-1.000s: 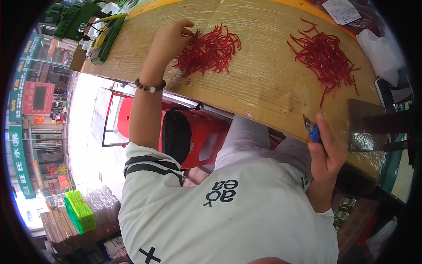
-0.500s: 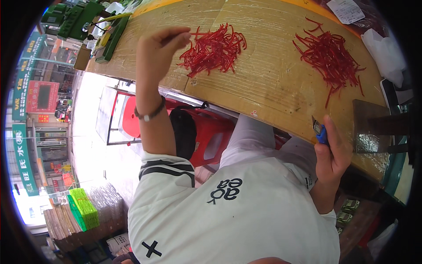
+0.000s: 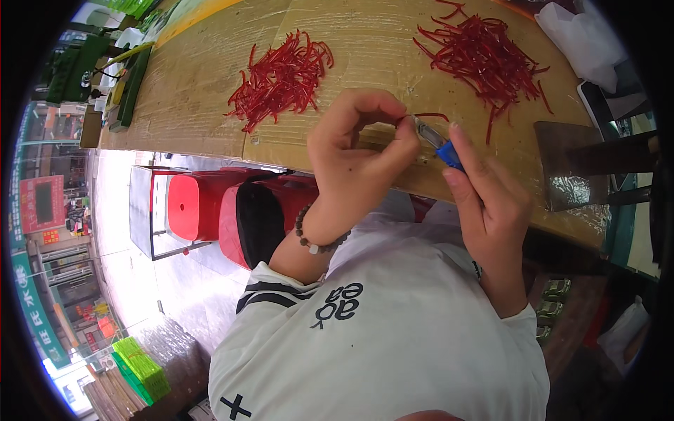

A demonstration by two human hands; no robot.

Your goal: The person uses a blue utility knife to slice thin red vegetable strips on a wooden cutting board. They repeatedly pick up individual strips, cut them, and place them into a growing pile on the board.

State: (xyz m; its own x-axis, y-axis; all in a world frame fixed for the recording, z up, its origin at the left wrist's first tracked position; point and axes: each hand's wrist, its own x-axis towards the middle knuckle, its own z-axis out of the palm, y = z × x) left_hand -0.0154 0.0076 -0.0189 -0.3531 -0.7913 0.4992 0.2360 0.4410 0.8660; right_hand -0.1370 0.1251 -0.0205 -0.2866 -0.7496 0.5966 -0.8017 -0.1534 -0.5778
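Pinching one thin red strip (image 3: 430, 116) in my left hand (image 3: 358, 151), I hold it up to the small blue-handled cutter (image 3: 439, 144) squeezed in my right hand (image 3: 488, 203). One red pile (image 3: 281, 77) lies on the left of the board (image 3: 203, 91) and a bigger pile (image 3: 484, 56) on the right, so I think plenty is left.

- Left hand (image 3: 354, 151): bare, with a bracelet of dark brown round beads (image 3: 317, 242) and one pale bead at the wrist.
- Right hand (image 3: 491, 203): bare; a small dark band shows at the wrist.
- Torso: white short-sleeved shirt (image 3: 393, 337) with black stripes at the left sleeve hem, black lettering and a black cross mark.
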